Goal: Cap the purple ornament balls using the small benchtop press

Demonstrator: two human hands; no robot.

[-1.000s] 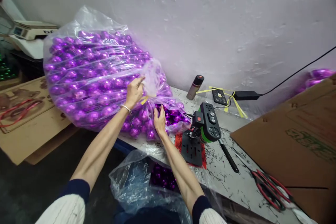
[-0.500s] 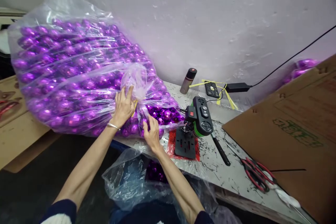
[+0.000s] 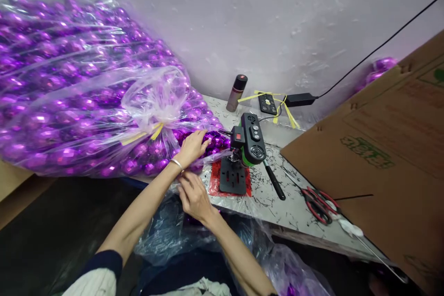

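A large clear plastic bag [image 3: 152,97], its neck gathered with a yellow tie [image 3: 157,131], bulges with shiny purple baubles [image 3: 65,69]. Through a gap beside the tied neck, more purple baubles [image 3: 217,139] show. My left hand [image 3: 192,149], a bracelet at its wrist, lies over the bag's lower edge at this gap, fingers stretched and thumb apart. Just below the left wrist is my right hand [image 3: 196,198], fingers loosely bent and parted, at the table edge. I see nothing held in either hand. Another clear bag [image 3: 163,222] hangs over my lap.
A small black-and-green device [image 3: 253,138] stands on a black plate [image 3: 233,178] over red sheeting. Nearby lie a black-handled tool [image 3: 274,182], red-and-black scissors [image 3: 319,203], a spray bottle [image 3: 237,92] and a phone-like black object [image 3: 267,103]. A cardboard box [image 3: 374,157] blocks the right.
Both hands have left the tied neck; the left moved right to the gap, the right dropped to below the left wrist. The view has shifted, so the bag sits farther left and larger.
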